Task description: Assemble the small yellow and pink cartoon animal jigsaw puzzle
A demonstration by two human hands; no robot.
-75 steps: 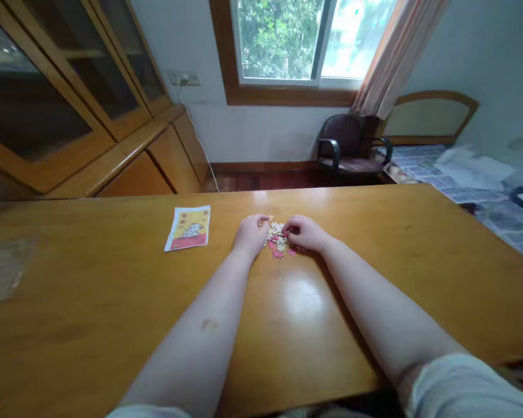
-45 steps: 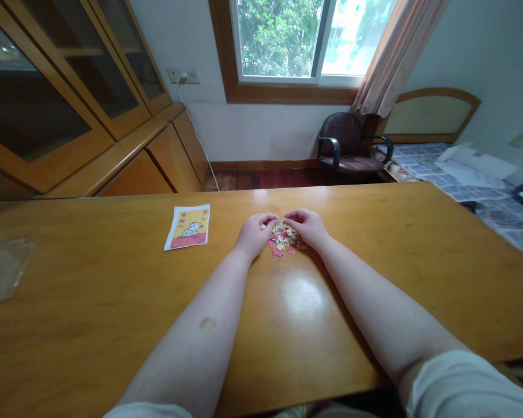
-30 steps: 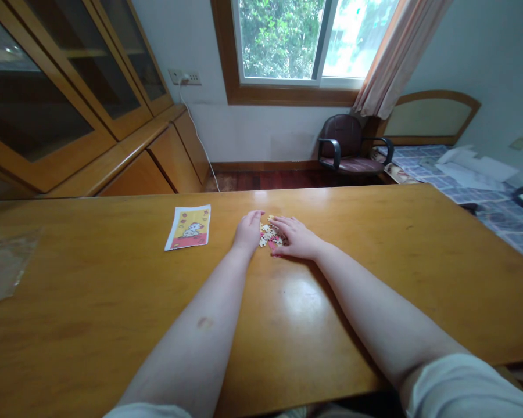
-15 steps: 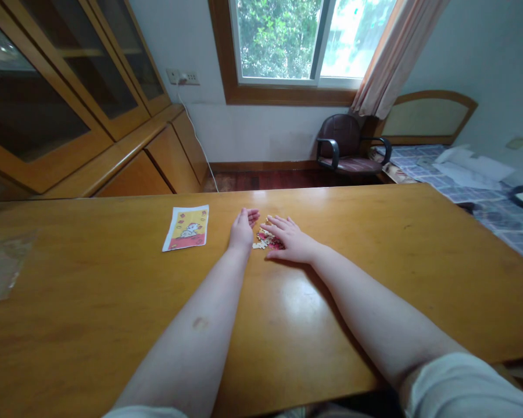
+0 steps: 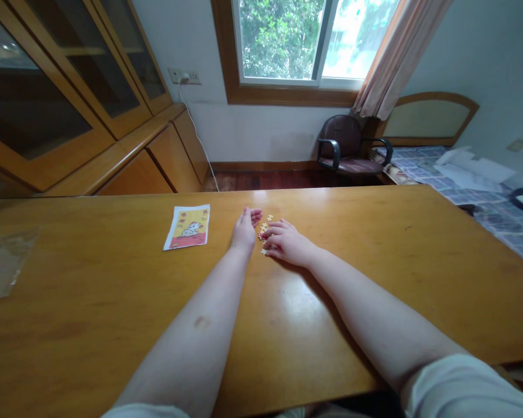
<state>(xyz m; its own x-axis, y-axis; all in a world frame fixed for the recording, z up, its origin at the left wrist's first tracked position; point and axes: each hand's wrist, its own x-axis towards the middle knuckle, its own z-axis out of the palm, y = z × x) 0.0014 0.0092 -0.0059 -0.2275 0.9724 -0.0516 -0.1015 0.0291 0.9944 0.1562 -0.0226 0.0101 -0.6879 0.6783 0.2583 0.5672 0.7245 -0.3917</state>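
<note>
A small heap of jigsaw pieces (image 5: 264, 227), pale and pink, lies on the wooden table (image 5: 113, 290) between my two hands. My left hand (image 5: 244, 227) stands on its edge at the heap's left, fingers stretched out together like a wall. My right hand (image 5: 285, 242) lies palm down over most of the heap, fingers spread and pointing left, so only a few pieces show at its fingertips. A printed picture card (image 5: 187, 227) with a white cartoon animal on yellow and red lies flat to the left of my left hand.
A clear plastic sheet (image 5: 2, 264) rests at the table's far left. Wooden glass-door cabinets (image 5: 61, 98) line the left wall. Beyond the table stand a dark armchair (image 5: 351, 148), a window and a bed (image 5: 483, 186) with papers on it.
Both hands went from curled around the heap to flat and open. My right hand swept left over the pieces, gathering them against my upright left palm; the heap now looks smaller and mostly covered.
</note>
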